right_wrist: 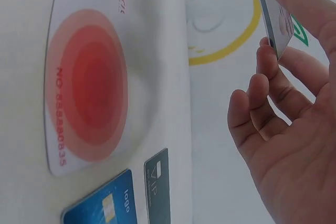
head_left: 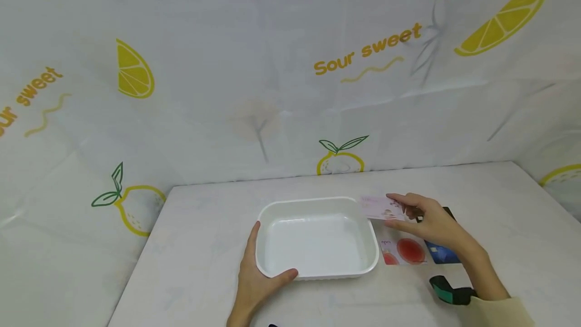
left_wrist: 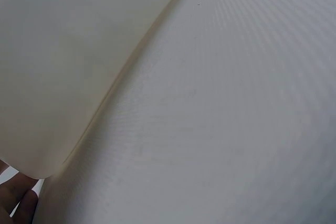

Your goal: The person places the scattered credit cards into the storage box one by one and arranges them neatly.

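Observation:
A white rectangular tray [head_left: 317,241] stands on the table. My left hand [head_left: 258,274] holds its near left corner, the thumb on the front rim and the fingers along the left side. In the left wrist view only a few fingertips [left_wrist: 16,198] show, beside the pale tray wall [left_wrist: 79,66]. Between thumb and fingers, my right hand [head_left: 428,216] pinches a pale pink card [head_left: 381,207]. That card overlaps the tray's far right corner in the head view. In the right wrist view the card [right_wrist: 278,14] appears edge-on in the right hand [right_wrist: 294,108].
Right of the tray lies a white card with red circles [head_left: 410,251]. Beside it are a blue card [head_left: 440,253] and a dark card marked VIP [right_wrist: 158,187], partly behind the right hand in the head view. A lemon-printed cloth [head_left: 204,90] hangs behind the table [head_left: 181,266].

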`<state>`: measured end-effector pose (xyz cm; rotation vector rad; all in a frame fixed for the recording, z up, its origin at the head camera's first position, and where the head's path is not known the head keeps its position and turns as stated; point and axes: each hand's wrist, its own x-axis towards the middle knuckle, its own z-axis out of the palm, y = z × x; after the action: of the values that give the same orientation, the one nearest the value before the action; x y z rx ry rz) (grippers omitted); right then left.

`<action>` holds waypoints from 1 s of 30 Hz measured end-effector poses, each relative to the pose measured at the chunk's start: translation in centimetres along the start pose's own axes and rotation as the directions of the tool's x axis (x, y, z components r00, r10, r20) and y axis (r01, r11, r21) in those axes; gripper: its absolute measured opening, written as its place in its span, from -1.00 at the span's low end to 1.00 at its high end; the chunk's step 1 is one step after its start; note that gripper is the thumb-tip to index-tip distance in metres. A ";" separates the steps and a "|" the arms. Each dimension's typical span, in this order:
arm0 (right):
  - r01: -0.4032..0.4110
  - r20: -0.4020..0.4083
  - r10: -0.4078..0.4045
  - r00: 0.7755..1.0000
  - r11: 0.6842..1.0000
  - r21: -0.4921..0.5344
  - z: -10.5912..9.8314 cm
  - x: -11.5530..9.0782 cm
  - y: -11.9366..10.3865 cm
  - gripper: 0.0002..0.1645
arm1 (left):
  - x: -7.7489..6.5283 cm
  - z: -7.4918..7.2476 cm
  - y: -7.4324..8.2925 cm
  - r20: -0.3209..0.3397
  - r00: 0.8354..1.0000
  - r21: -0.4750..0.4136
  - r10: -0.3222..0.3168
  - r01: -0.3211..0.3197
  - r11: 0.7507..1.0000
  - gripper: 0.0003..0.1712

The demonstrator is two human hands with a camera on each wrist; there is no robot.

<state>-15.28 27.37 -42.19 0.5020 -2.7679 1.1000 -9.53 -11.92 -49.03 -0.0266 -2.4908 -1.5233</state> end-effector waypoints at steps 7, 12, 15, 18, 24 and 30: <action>-0.020 0.038 0.021 0.999 1.000 -0.020 0.3 0.5 -0.7 -0.26 | 0.1 0.0 -0.3 -0.006 0.999 0.007 0.032 -0.032 0.999 0.49; -0.031 0.060 0.032 0.998 0.999 -0.016 0.5 0.7 -1.1 -0.26 | 0.1 0.0 -0.5 -0.008 0.999 0.005 0.037 -0.037 0.999 0.49; -0.022 0.062 0.023 0.998 1.000 -0.014 0.7 0.9 -1.4 -0.27 | 0.1 -0.1 -0.4 -0.007 0.999 -0.002 0.037 -0.037 0.999 0.49; -0.007 0.061 0.007 0.998 1.000 -0.004 0.9 1.1 -1.6 -0.28 | 0.1 -0.1 -0.2 -0.002 1.000 -0.008 0.020 -0.020 1.000 0.49; 0.008 0.067 -0.009 0.998 1.000 0.018 1.5 1.5 -2.1 -0.29 | 0.1 0.0 -0.1 0.004 1.000 -0.009 0.008 -0.008 1.000 0.50; 0.013 0.070 -0.015 0.997 1.000 0.024 1.9 1.8 -2.5 -0.27 | 0.1 -0.1 0.0 0.005 1.000 -0.019 0.005 -0.005 1.000 0.51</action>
<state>-16.09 23.94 -41.54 0.5734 -2.8094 1.1351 -9.58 -12.00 -49.03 -0.0399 -2.4779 -1.5473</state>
